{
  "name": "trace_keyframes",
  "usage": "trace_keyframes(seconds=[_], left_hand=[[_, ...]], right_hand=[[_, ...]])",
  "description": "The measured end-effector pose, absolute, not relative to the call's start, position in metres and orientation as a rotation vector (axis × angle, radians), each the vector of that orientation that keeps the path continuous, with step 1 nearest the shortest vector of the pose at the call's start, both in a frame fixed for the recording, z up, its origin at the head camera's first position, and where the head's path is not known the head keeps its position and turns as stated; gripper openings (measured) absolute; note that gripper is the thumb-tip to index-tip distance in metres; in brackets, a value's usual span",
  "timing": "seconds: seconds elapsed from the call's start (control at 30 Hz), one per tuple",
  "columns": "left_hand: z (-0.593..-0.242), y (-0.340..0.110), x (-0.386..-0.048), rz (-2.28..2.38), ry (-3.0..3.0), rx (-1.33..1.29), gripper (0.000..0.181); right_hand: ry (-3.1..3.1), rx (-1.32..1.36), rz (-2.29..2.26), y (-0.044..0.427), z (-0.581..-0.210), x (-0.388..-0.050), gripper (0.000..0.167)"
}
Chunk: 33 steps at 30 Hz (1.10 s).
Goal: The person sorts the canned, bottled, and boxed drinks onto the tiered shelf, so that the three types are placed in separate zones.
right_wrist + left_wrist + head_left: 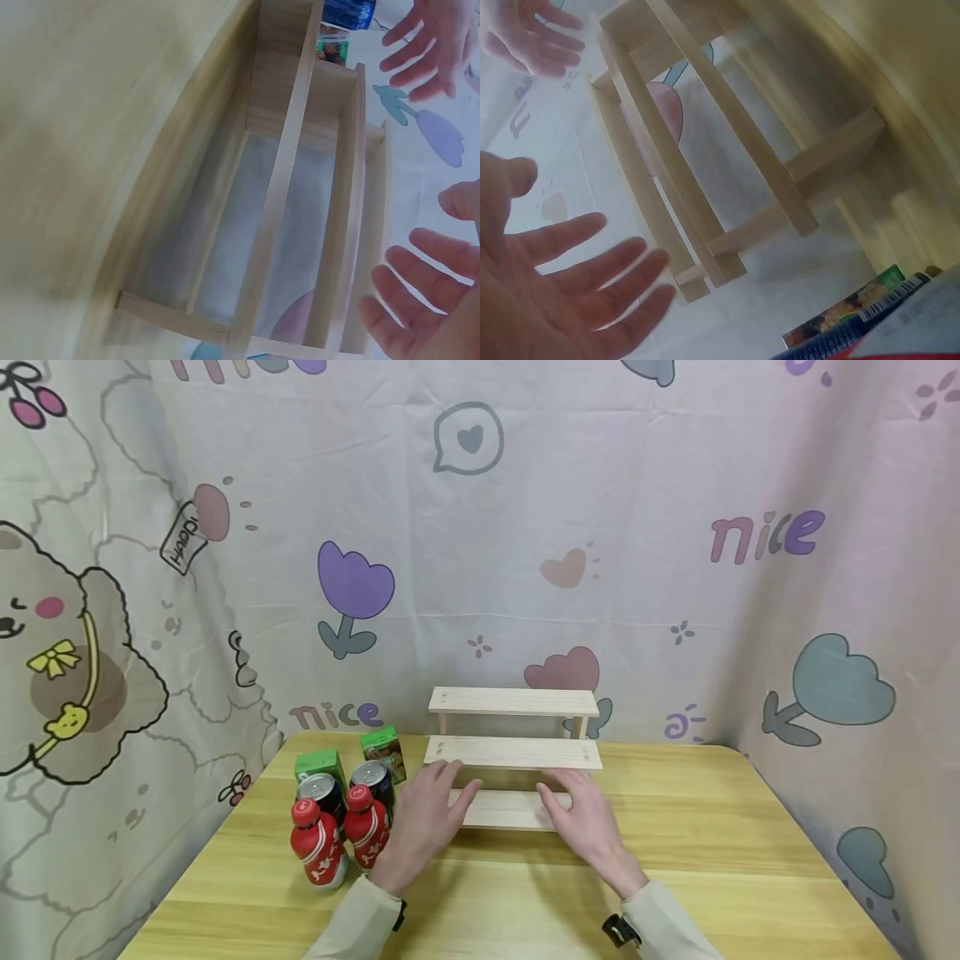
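Observation:
A three-tier step shelf (513,752) of pale wood stands upright toward the back middle of the table. My left hand (427,814) hovers in front of its left side, fingers apart and relaxed. On the other side my right hand (587,827) is held likewise, in front of the right end. Both wrist views show a gap between the fingers and the shelf's boards (735,112), and neither palm holds anything. In the head view the hands cover the ends of the lowest board.
Left of my left hand, two red bottles (318,847) stand in front of two dark cans (372,777) and two green boxes (319,763). A printed curtain (480,527) hangs behind the wooden table (690,852).

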<state>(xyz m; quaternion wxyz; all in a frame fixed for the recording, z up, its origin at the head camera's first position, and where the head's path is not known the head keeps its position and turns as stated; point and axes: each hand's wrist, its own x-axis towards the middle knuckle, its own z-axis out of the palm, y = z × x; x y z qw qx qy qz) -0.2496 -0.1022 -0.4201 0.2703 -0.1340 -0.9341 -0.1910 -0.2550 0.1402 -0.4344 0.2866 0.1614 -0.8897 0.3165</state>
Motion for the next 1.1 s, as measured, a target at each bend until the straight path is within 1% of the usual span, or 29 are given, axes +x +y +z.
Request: trace_keyframes(seconds=[0.23,0.33,0.5,0.73,0.87,1.1], left_hand=[[-0.421,-0.114,-0.249,-0.66,-2.325,-0.389,0.03],[-0.419,-0.118,-0.249,-0.738,-2.264,-0.39,0.021],[-0.412,-0.123,-0.246,-0.856,-2.146,-0.422,0.007],[-0.402,-0.135,-0.242,-0.916,-2.035,-0.44,0.006],[-0.4,-0.142,-0.241,-0.92,-1.997,-0.401,0.006],[-0.398,-0.156,-0.237,-0.962,-2.008,-0.328,0.007]], right_hand=[[-2.325,0.385,1.251,0.15,-0.439,-0.257,0.011],[-2.323,0.347,1.328,0.156,-0.441,-0.257,0.01],[-2.371,0.215,1.421,0.166,-0.446,-0.258,0.014],[-2.474,0.059,1.512,0.182,-0.455,-0.262,0.016],[-2.51,0.024,1.539,0.19,-0.458,-0.263,0.017],[-2.539,0.006,1.548,0.201,-0.463,-0.264,0.023]])
